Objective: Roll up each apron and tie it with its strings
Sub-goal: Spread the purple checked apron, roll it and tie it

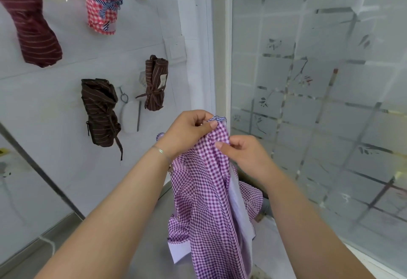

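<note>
A purple-and-white checked apron [204, 192] hangs unrolled in front of me, its pale lining showing along the right side. My left hand [187, 134] grips its top edge near a blue-striped trim, thumb pressed on the cloth. My right hand [244, 151] pinches the same edge just below and to the right. On the white wall hang rolled aprons tied with their strings: a red checked one [102, 1], a dark red striped one [30, 27], and two brown striped ones [100, 113] [155, 82].
A frosted glass partition [319, 102] with a tile pattern stands at the right, its white frame [220, 47] just behind my hands. A wall switch [176, 50] and a small metal hook [123, 97] sit between the rolls. Grey floor lies below.
</note>
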Demonstrator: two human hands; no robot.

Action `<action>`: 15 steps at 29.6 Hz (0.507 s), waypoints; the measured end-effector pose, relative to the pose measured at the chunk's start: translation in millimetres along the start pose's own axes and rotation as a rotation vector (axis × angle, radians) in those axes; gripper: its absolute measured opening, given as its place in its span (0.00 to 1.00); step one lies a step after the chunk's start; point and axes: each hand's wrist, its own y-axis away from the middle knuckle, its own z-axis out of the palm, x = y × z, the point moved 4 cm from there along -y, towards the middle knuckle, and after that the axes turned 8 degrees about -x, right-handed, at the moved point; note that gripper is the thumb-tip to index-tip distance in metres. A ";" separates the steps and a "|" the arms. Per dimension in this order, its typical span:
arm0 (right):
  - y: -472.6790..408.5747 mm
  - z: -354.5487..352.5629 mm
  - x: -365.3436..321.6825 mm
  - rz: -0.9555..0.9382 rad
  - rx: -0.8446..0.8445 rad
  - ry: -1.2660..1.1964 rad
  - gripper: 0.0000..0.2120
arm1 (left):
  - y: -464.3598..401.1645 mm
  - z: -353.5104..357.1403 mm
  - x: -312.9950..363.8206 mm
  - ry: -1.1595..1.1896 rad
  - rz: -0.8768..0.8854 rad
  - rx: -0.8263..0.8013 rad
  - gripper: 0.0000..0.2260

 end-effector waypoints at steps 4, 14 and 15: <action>11.2 10.2 -0.8 -0.061 0.123 0.019 0.19 | 6.2 -5.3 -8.0 -0.120 -0.034 0.093 0.03; 32.9 30.4 45.1 0.058 -0.044 0.166 0.20 | 22.5 19.4 -6.0 -0.387 -0.004 0.180 0.06; 34.5 30.8 48.0 0.065 -0.050 0.199 0.21 | 23.0 20.5 -3.0 -0.382 0.015 0.189 0.06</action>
